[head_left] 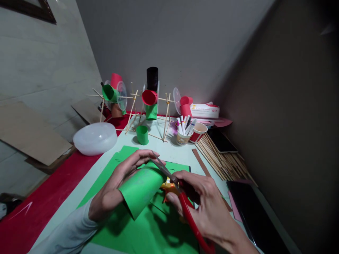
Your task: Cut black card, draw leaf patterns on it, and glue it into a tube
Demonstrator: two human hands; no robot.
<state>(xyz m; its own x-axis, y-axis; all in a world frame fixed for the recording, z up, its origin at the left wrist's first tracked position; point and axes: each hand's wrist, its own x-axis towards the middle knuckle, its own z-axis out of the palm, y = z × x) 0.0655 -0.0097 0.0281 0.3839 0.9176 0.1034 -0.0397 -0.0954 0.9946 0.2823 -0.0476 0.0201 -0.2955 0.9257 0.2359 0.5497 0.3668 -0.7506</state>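
Red-handled scissors (185, 201) are gripped in the right hand (209, 208), whose fingers are closed through the handles, blades at the edge of a rolled green paper tube (141, 188). The tube is held by the left hand (119, 183), fingers curled around it, above green sheets (159, 229) on the tabletop (174, 151). Farther back, a green cup (142, 134) and a cup of markers (183, 133) are seen.

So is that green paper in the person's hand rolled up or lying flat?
Rolled up. The left hand wraps the green paper into a tube above flat green sheets, while the right hand holds red-handled scissors at its end.
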